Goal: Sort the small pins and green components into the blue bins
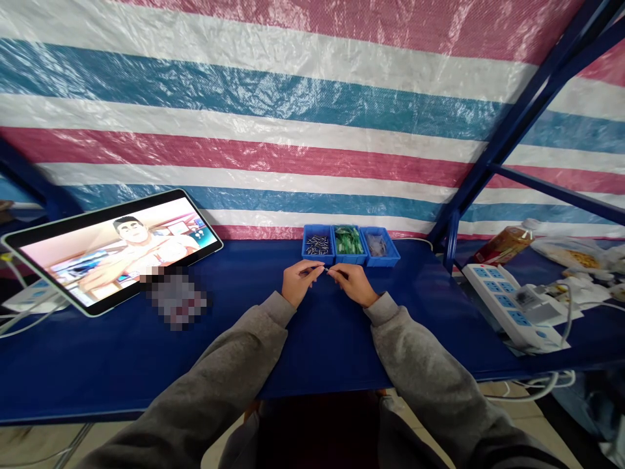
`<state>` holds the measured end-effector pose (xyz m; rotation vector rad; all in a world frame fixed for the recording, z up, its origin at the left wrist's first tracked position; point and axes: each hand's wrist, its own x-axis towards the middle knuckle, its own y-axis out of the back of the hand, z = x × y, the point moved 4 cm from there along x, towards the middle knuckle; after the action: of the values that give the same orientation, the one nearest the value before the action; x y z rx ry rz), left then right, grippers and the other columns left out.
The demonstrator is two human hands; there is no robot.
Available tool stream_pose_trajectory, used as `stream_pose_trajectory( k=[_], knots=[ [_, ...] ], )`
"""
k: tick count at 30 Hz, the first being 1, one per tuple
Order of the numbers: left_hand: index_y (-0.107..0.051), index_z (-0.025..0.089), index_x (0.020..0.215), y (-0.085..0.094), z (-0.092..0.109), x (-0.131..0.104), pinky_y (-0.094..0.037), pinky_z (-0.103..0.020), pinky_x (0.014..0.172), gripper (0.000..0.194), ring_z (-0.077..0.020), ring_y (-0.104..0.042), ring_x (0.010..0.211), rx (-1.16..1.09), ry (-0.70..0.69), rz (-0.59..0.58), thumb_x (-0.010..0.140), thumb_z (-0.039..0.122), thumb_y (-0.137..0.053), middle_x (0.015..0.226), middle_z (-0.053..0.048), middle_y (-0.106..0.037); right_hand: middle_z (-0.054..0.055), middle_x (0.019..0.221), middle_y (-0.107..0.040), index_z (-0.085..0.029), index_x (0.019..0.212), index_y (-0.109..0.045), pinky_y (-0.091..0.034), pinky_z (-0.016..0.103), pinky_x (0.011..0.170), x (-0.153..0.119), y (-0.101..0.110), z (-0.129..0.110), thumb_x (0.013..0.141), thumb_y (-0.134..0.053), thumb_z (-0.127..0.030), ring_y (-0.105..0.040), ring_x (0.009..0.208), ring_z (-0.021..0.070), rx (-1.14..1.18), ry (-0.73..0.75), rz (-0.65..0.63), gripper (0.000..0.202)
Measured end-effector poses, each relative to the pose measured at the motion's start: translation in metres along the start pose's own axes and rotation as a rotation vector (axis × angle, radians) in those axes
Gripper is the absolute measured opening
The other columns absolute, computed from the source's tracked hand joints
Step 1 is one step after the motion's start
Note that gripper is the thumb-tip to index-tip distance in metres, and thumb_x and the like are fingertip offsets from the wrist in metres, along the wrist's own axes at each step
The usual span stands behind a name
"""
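Note:
Over the blue tabletop, my left hand and my right hand meet fingertip to fingertip. Both are pinched around a tiny, partly dark piece, too small to name. Just beyond them stand three blue bins in a row. Small dark metal pieces like screws fill the left bin. Green pieces in clear plastic lie in the middle bin. Clear, pale small parts are in the right bin.
A tablet playing a cartoon leans at the left, with a blurred-out patch beside it. To the right are a white power strip with plugs and cables, and a bottle. Blue frame posts and striped sheeting stand behind.

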<state>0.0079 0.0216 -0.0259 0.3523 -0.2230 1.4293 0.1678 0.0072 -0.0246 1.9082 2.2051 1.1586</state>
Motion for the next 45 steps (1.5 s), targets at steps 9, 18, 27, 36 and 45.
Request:
stream_pose_trajectory(
  k=[9, 18, 27, 36, 45],
  knots=[
    [-0.061, 0.016, 0.102, -0.001, -0.005, 0.001, -0.043, -0.019, 0.043, 0.033, -0.0088, -0.05, 0.051, 0.082, -0.024, -0.128, 0.092, 0.044, -0.047, 0.077, -0.003, -0.064, 0.0, 0.056, -0.059, -0.017, 0.075, -0.067, -0.041, 0.025, 0.059, 0.001, 0.011, 0.003, 0.094, -0.045, -0.039, -0.055, 0.053, 0.0139, -0.113, -0.046, 0.139, 0.037],
    [-0.066, 0.017, 0.105, -0.001, -0.006, -0.001, -0.039, -0.021, 0.054, 0.031, -0.0083, -0.039, 0.049, 0.284, -0.155, -0.116, 0.082, 0.039, -0.064, 0.06, 0.005, -0.051, 0.001, 0.058, -0.061, -0.016, 0.077, -0.068, -0.042, 0.025, 0.059, 0.001, 0.014, 0.001, 0.094, -0.045, -0.04, -0.054, 0.052, 0.0137, -0.13, -0.047, 0.193, 0.037],
    [-0.076, 0.018, 0.091, 0.0, 0.001, 0.0, -0.045, -0.024, 0.063, 0.032, -0.0128, -0.055, 0.062, 0.335, -0.244, -0.153, 0.089, 0.043, -0.056, 0.074, -0.003, -0.063, 0.0, 0.058, -0.06, -0.017, 0.076, -0.067, -0.042, 0.025, 0.059, 0.001, 0.016, -0.003, 0.093, -0.047, -0.038, -0.054, 0.052, 0.014, -0.108, -0.037, 0.202, 0.035],
    [-0.069, 0.017, 0.111, -0.004, -0.006, 0.0, -0.045, -0.025, 0.067, 0.036, -0.0128, -0.054, 0.06, 0.277, -0.084, -0.235, 0.092, 0.04, -0.048, 0.063, 0.001, -0.058, 0.0, 0.057, -0.059, -0.017, 0.075, -0.067, -0.042, 0.026, 0.059, 0.001, 0.017, -0.003, 0.092, -0.047, -0.037, -0.053, 0.051, 0.014, -0.104, -0.04, 0.201, 0.033],
    [-0.054, 0.017, 0.124, -0.005, -0.006, -0.003, -0.039, -0.022, 0.058, 0.043, -0.0094, -0.043, 0.047, 0.203, 0.032, -0.259, 0.089, 0.042, -0.053, 0.05, 0.008, -0.047, -0.001, 0.058, -0.057, -0.017, 0.083, -0.069, -0.04, 0.025, 0.054, 0.001, 0.011, -0.002, 0.086, -0.056, -0.038, -0.049, 0.05, 0.0122, -0.007, -0.019, 0.11, 0.025]
  ],
)
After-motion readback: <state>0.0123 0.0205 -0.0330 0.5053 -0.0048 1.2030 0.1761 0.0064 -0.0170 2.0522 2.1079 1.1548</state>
